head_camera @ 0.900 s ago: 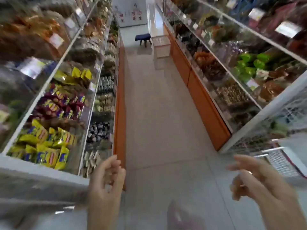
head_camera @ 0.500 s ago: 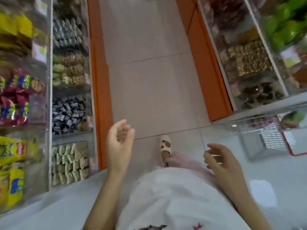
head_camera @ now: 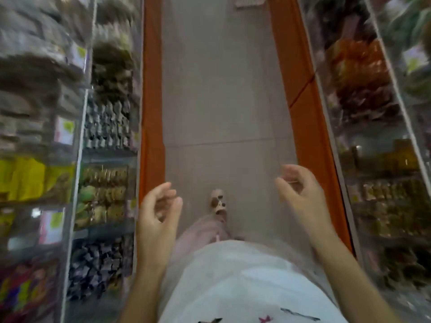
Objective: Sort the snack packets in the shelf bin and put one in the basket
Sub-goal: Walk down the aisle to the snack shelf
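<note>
My left hand [head_camera: 158, 210] hangs over the aisle floor with its fingers loosely curled and holds nothing. My right hand [head_camera: 300, 194] is also loosely curled and empty, a little further right. Shelf bins of snack packets line both sides, blurred by motion: yellow packets [head_camera: 30, 178] and dark blue packets [head_camera: 98, 264] on the left, brown and orange packets [head_camera: 359, 73] on the right. No basket is close to my hands; a pale wire one [head_camera: 249, 1] shows faintly at the far end of the aisle.
A grey tiled aisle floor [head_camera: 221, 101] runs between orange shelf bases [head_camera: 151, 113]. My foot in a patterned slipper [head_camera: 218, 202] steps forward below a white garment [head_camera: 245, 283].
The view has swung down and along the aisle as I walk forward. The wire basket at the right has dropped out of sight. Both hands stay empty and loosely curled.
</note>
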The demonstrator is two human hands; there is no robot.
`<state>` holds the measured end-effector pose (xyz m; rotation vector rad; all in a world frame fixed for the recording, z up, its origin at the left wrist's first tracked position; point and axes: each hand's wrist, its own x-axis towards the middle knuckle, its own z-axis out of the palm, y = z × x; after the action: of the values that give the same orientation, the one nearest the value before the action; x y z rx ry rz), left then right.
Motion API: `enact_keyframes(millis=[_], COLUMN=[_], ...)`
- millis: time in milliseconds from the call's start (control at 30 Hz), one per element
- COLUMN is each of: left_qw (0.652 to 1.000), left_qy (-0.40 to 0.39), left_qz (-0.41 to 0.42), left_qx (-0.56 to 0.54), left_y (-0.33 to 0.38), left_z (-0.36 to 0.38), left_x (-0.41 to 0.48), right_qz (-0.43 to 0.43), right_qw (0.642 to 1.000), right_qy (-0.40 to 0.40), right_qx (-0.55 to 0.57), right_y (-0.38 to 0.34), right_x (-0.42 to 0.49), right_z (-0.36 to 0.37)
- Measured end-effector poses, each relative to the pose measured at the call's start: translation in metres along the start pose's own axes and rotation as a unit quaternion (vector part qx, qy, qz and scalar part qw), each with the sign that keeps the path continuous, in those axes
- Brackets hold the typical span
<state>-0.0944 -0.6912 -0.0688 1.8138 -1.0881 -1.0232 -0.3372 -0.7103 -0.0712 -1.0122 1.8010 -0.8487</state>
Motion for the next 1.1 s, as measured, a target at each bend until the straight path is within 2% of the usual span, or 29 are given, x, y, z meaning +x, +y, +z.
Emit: enact_keyframes(millis=[267,400,500,600,767,1000,1100], left_qw=[0.995,0.995,0.998,0.999,1.000,0.998,0.995], left_qy=[-0.034,-0.021,-0.005,0.004,0.027,-0.019,-0.042], left_qz=[0.089,0.095,0.065,0.037,-0.002,0.057,0.093], left_qx=[-0.006,-0.011,-0.021,-0.018,-0.003,-0.012,-0.002], left_y=[0.142,0.196,0.228,0.249,0.279,0.393,0.453], left_z=[0.086,0.130,0.152,0.164,0.196,0.245,0.276], left_x=[0.288,0.421,0.501,0.574,0.737,1.010,1.122], right_qz=[0.091,0.025,-0.040,-0.060,-0.070,0.001,0.033], right_qw=[0.994,0.997,0.998,0.997,0.997,1.000,0.999], right_qy=[0.050,0.066,0.053,0.013,-0.006,-0.004,0.026], right_qx=[0.040,0.008,-0.022,-0.040,-0.006,0.011,0.019], right_y=[-0.075,-0.133,-0.198,-0.271,-0.372,-0.459,-0.483], right_x=[0.168,0.325,0.453,0.572,0.762,0.939,0.999], right_z=[0.009,0.015,0.023,0.041,0.086,0.124,0.126])
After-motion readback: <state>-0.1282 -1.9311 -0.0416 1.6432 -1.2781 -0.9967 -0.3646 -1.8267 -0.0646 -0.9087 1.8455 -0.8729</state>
